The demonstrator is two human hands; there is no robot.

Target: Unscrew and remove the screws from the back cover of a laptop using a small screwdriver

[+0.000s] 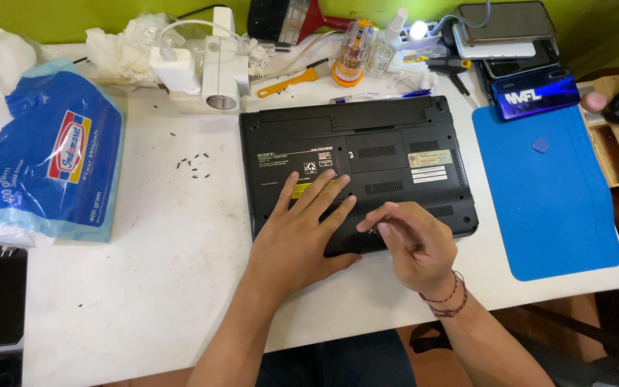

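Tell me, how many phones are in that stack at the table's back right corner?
4, as far as shows: a grey phone on top, a white one under it, a black one lower, and a blue one nearest the laptop. More may be hidden beneath.

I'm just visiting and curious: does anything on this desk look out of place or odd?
Yes. The black laptop lies upside down, its underside facing up, with the left hand flat on it and the right hand at its front edge. Tiny dark screws lie scattered loose on the white table, unusual for a desk.

left hand [302, 233] flat, right hand [413, 244] fingers curled
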